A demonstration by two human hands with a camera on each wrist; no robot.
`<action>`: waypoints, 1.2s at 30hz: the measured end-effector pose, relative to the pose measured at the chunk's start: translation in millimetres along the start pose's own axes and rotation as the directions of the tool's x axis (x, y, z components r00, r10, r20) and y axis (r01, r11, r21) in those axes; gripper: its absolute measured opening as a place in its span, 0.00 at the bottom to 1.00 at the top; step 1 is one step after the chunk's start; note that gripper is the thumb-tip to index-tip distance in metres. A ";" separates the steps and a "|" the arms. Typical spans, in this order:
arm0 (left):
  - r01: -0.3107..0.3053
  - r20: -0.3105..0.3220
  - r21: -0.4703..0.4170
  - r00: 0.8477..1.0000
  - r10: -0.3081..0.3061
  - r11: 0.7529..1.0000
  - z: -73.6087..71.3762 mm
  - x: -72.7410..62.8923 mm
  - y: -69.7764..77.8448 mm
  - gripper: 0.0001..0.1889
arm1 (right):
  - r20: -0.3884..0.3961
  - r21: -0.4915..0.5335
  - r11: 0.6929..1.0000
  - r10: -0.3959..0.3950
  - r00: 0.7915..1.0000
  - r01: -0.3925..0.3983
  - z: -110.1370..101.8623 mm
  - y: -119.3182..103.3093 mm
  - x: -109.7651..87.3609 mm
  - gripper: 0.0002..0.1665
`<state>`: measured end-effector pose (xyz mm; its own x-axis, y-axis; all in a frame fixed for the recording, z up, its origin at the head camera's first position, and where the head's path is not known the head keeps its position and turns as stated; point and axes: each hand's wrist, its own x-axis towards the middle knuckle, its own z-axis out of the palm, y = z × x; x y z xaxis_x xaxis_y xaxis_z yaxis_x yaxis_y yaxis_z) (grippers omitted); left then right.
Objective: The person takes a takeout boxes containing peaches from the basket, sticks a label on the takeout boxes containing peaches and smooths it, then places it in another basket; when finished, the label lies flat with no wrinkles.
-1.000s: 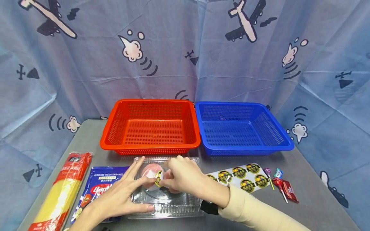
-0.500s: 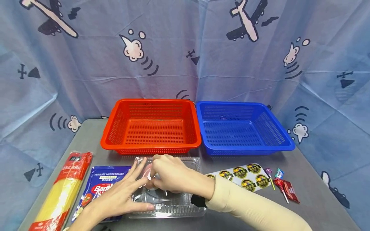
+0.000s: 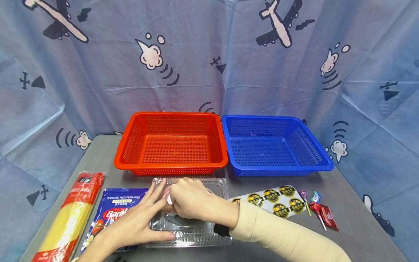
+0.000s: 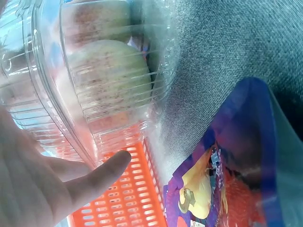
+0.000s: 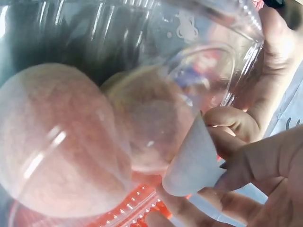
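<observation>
A clear plastic clamshell box (image 3: 193,240) lies closed in front of the red basket, with pinkish peaches (image 5: 61,142) inside it. My right hand (image 3: 198,202) is over the lid and pinches a curled sticker (image 5: 191,163), whose pale side shows in the right wrist view. Spread across the box's left side, my left hand (image 3: 139,220) rests with its fingers extended and its thumb along the front rim. Its index fingertip is close to the sticker; whether they touch is hard to tell. In the left wrist view the thumb (image 4: 106,177) lies by the box's seam.
Behind the box stand a red basket (image 3: 173,171) and a blue basket (image 3: 281,171). At left lie a spaghetti packet (image 3: 67,218) and a blue sauce pouch (image 3: 111,207). A sticker sheet (image 3: 271,200), lollipops (image 3: 317,209) and small wrapped sweets (image 3: 328,216) are at right.
My right hand has shifted left across the lid with the sticker, whose printed face showed earlier and is now mostly hidden. My left hand has stayed in place.
</observation>
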<state>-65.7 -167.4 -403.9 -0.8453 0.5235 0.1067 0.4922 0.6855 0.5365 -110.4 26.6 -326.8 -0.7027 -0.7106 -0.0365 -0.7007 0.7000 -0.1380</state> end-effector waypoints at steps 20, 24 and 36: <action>0.018 0.002 -0.036 1.000 -0.018 0.999 2.3 1.0 0.6 0.26 | 0.057 -0.036 0.993 0.117 0.991 -0.115 0.0 -2.2 -0.2 0.08; 0.005 0.002 -0.047 1.000 -0.005 0.999 2.2 0.9 0.4 0.26 | 0.038 -0.073 0.986 0.152 0.988 -0.149 -0.6 -2.1 0.3 0.11; -0.009 -0.004 -0.052 1.000 0.009 0.999 0.3 1.1 1.4 0.27 | 0.124 -0.120 0.971 0.222 0.967 -0.208 -7.1 3.4 -5.3 0.14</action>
<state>-65.8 -165.7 -403.3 -0.8419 0.5272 0.1149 0.4881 0.6535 0.5785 -109.9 33.3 -320.0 -0.8199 -0.5403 -0.1891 -0.5490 0.8358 -0.0074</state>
